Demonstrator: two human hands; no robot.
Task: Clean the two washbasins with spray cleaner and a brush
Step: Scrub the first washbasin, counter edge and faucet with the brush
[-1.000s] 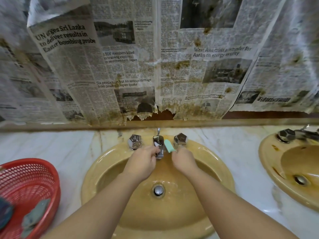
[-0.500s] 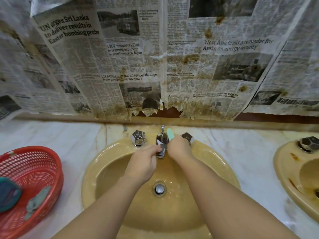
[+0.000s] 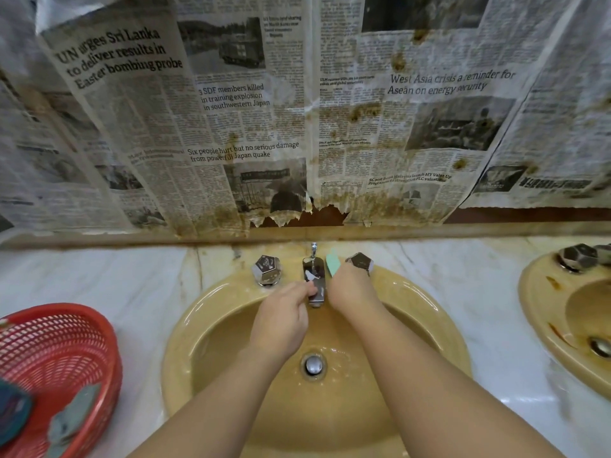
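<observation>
Mustard-yellow washbasin (image 3: 205, 325) as landmark, chrome tap (image 3: 315, 282) at its back rim, mint-green brush handle (image 3: 332, 266) right of tap, white grey-veined marble counter (image 3: 132, 285) around it, red mesh basket (image 3: 62, 355) left of it, brown-stained black-and-white newspaper (image 3: 231, 127) behind it.

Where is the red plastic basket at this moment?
In the head view, the red plastic mesh basket stands at the lower left on the white marble counter, left of the yellow washbasin.

A mustard-yellow oval washbasin (image 3: 211, 312), wet near its chrome drain, sits in the marble counter. A second, rust-streaked basin (image 3: 542, 312) lies right. A green brush handle (image 3: 333, 266) stands beside the spout.
</observation>
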